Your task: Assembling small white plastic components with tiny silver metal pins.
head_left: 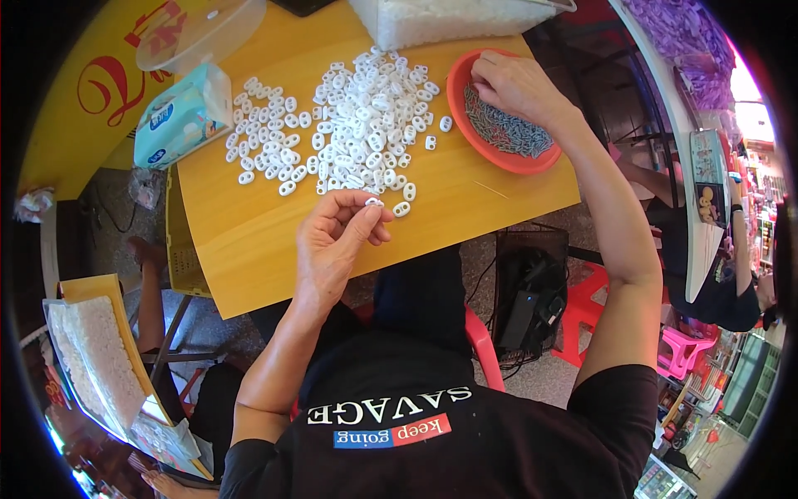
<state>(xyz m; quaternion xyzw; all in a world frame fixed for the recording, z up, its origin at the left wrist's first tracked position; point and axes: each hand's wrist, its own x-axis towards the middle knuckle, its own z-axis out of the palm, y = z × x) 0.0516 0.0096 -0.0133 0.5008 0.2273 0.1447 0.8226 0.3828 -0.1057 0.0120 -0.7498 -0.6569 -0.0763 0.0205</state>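
Note:
Between the thumb and forefinger of my left hand (332, 237) is a small white oval plastic piece (373, 201) with two holes, held above the table's near edge. Just beyond it lies a large heap of the same white pieces (357, 116), with a smaller spread of them (264, 125) to its left. My right hand (519, 87) reaches over the rim of an orange-red bowl (522, 166) full of small grey screws (511, 131). Its fingers are bent together at the bowl's far left side; whatever they pinch is hidden.
On the yellow-brown table (258, 241), a blue tissue pack (183, 115) stands at the left. Behind it is a clear plastic tub (195, 37); a white-filled bin (457, 23) stands at the back. A thin stick (490, 190) lies near the bowl. Other people's limbs show at both sides.

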